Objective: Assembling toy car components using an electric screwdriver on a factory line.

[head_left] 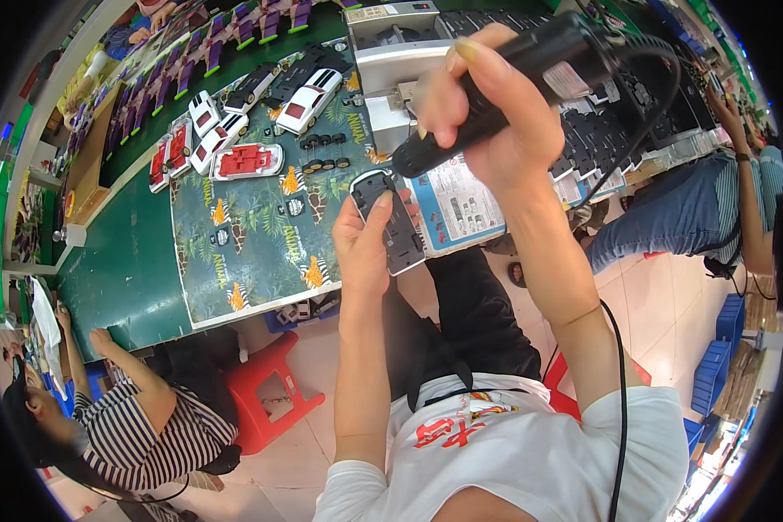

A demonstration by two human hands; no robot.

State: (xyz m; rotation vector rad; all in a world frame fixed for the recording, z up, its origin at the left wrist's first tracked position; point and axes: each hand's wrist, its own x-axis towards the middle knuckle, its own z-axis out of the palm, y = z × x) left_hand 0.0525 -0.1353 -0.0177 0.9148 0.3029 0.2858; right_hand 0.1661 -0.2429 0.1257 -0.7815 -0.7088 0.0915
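Note:
My left hand (363, 248) is closed around a white toy car body with a black chassis (398, 233), its underside facing up. My right hand (515, 135) grips a thick black electric screwdriver (544, 65). The screwdriver's narrow end points down beside the upper end of the toy car; whether its tip touches the chassis cannot be made out. On the patterned mat (261, 235), to the left of my hands, lie a white toy car (310, 102), a car shell with a red interior (246, 162) and several small black wheels on axles (324, 163).
A grey metal fixture (391, 74) stands behind my hands. Rows of black chassis pieces (587, 143) fill the right side. A black cable (661, 104) hangs from the screwdriver. A person in stripes (148, 435) sits at left beside a red stool (274, 391); another person (696, 217) is at right.

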